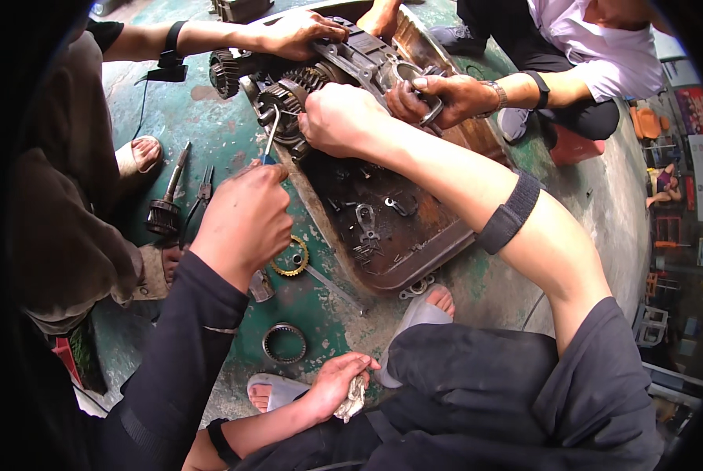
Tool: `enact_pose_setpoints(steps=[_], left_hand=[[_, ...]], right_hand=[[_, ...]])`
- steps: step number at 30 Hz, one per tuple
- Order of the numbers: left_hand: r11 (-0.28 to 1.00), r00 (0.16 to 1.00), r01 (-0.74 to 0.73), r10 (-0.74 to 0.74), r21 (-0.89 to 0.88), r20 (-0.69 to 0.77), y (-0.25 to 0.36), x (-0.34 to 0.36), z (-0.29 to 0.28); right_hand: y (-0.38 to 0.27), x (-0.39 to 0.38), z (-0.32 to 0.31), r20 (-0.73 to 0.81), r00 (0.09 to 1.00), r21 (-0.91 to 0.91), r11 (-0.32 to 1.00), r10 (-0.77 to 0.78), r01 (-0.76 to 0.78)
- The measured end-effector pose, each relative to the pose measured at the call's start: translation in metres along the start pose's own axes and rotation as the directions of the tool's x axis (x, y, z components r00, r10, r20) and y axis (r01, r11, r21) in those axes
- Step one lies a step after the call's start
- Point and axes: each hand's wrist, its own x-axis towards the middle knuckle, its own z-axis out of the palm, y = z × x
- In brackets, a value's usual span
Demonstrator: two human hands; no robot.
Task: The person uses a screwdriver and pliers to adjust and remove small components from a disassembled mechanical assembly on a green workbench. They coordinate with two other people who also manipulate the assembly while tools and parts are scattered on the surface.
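Right hand (337, 119) curls at the gears (287, 97), grip hidden; likely heavy, stiff and slick, they want holding around the outside.

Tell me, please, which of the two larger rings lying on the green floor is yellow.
The upper ring, beside the long metal bar. The other ring, lower in the picture, is dark grey.

Rusty brown metal tray (414, 267): reachable over its near rim; scattered grey metal parts (367, 226) below.
Above it: bare, black-strapped right forearm (453, 182) crosses.
Left approach: black-sleeved arm (180, 334) blocks.
Green-painted floor (249, 308): gap between yellow toothed ring (305, 257) and dark steel ring (284, 360).
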Motion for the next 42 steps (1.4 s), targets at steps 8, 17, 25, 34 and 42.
enact_pose_setpoints(steps=[8,17,25,34,42], left_hand=[[1.000,1.000,-0.030,0.030,0.003,-0.002,-0.001,-0.001,0.002],[0.995,0.996,-0.084,0.084,0.052,0.011,-0.006,0.000,0.000],[0.997,0.997,-0.081,0.080,0.016,0.019,-0.007,0.002,-0.001],[0.995,0.994,-0.103,0.102,0.013,0.031,-0.009,0.004,-0.002],[0.989,0.990,-0.129,0.125,0.074,0.061,-0.006,0.001,-0.001]], right_hand=[[-0.004,0.000,-0.002,0.038,0.999,-0.083,0.997,0.000,0.003],[-0.004,0.002,0.001,0.009,1.000,-0.090,0.996,-0.009,0.010],[0.002,0.001,0.001,-0.036,0.996,-0.089,0.993,-0.080,0.076],[0.010,0.006,0.007,-0.080,0.989,-0.076,0.990,-0.126,0.119],[0.011,0.006,0.010,-0.088,0.987,-0.111,0.986,-0.131,0.121]])
